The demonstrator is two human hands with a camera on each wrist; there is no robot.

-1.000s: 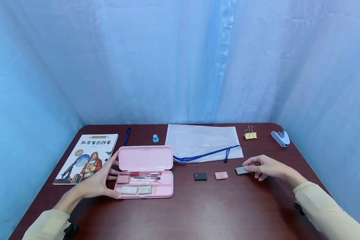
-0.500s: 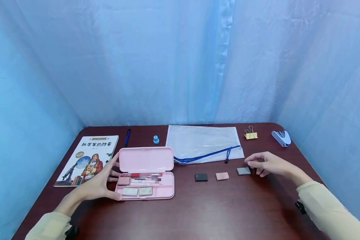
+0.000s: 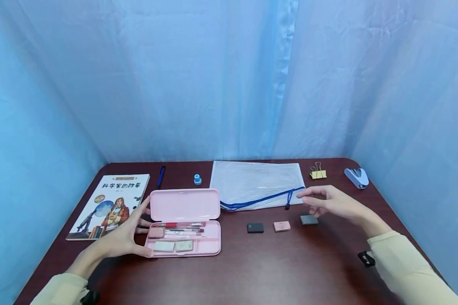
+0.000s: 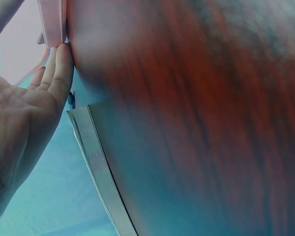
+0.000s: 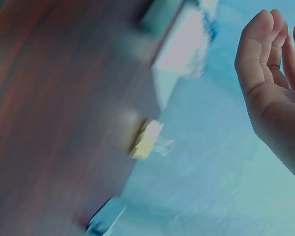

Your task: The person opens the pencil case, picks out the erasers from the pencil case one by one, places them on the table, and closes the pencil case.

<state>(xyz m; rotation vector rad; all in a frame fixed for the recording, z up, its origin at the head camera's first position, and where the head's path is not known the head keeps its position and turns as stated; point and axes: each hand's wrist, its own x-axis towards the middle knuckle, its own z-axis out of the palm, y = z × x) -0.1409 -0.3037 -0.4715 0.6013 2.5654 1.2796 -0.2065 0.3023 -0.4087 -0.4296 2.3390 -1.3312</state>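
Note:
An open pink pencil case [image 3: 185, 205] lies at the left middle of the table in the head view. My left hand [image 3: 124, 235] holds its left side, thumb at the front corner and fingers by the lid. Inside are several pens [image 3: 181, 231], a pink eraser [image 3: 156, 232] and two whitish erasers [image 3: 164, 246]. My right hand [image 3: 333, 204] hovers with nothing in it, over and behind a grey eraser-like block [image 3: 308, 220]. Left of that block lie a pink eraser [image 3: 281, 226] and a black block [image 3: 255, 228]. In the right wrist view, the right hand's fingers [image 5: 265, 54] are loosely bent.
A book [image 3: 108, 207] lies at the left, with a blue pen [image 3: 161, 177] beside it. At the back are a small blue bottle-shaped item [image 3: 197, 179], a mesh zip pouch [image 3: 255, 182], a yellow binder clip [image 3: 318, 173] and a light-blue stapler-like tool [image 3: 356, 178].
My right hand has let go of the grey block, then lifted and moved left above it. My left hand stays at the pencil case.

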